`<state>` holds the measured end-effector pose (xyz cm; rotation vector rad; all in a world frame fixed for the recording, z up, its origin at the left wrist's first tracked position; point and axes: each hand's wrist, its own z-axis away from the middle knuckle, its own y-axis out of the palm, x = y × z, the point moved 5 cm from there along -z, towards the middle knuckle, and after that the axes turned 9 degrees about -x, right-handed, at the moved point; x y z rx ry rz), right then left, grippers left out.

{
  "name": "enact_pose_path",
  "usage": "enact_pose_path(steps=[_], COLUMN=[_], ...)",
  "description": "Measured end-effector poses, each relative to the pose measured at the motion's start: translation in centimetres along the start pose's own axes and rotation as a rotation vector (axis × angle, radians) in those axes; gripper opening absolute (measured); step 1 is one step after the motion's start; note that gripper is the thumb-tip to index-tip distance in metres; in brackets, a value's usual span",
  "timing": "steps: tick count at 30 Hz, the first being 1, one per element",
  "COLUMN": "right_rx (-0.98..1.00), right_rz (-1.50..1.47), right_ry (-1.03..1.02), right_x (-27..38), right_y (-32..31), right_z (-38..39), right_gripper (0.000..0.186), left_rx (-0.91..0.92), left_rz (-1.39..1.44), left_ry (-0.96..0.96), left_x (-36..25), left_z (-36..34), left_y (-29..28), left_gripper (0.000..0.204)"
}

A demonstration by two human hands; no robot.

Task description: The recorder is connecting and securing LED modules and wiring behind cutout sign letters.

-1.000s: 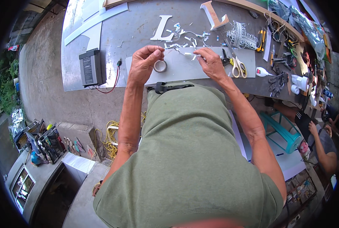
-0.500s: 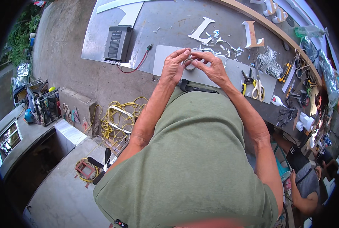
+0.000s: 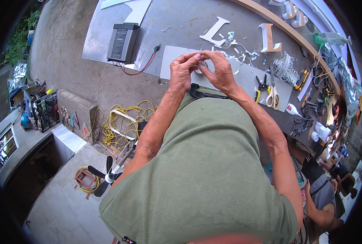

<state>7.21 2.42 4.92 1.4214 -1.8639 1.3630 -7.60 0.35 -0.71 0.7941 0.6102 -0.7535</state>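
Note:
My left hand (image 3: pixel 182 72) and my right hand (image 3: pixel 220 73) meet over the near edge of a light grey board (image 3: pixel 246 75), fingertips pinched close together. Between them is a small grey ring-shaped roll (image 3: pixel 200 70), partly hidden by the fingers; I cannot tell whether it is tape or coiled wire. My right thumb and fingers press on its side, and my left thumb and forefinger pinch at its upper edge. Beyond the hands lies a flat white letter piece (image 3: pixel 214 31) with white scraps and small LED modules (image 3: pixel 231 36) strewn near it.
To the left stands a grey power supply box (image 3: pixel 123 44) with a red lead (image 3: pixel 148 65). On the right lie scissors (image 3: pixel 273 97), wire strippers (image 3: pixel 262 85), a white wire bundle (image 3: pixel 286 68) and a raised letter (image 3: pixel 269 38). Another person (image 3: pixel 323 199) is at lower right.
My right fingers have drawn in toward the left fingertips, covering more of the roll. The whole view has shifted slightly.

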Motion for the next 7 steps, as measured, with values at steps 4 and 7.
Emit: enact_pose_path(steps=[4,7], right_rx=[-0.002,0.024], right_rz=[0.018,0.024], right_ry=[0.007,0.085], right_x=[-0.7,-1.7], right_y=[0.2,0.4], right_z=[0.3,0.9], right_gripper=[0.041,0.037], left_rx=[0.027,0.044], left_rz=[-0.075,-0.203], left_ry=[0.041,0.064], left_x=[0.4,0.7], left_z=[0.1,0.1], left_y=[0.0,-0.2], left_gripper=[0.015,0.021])
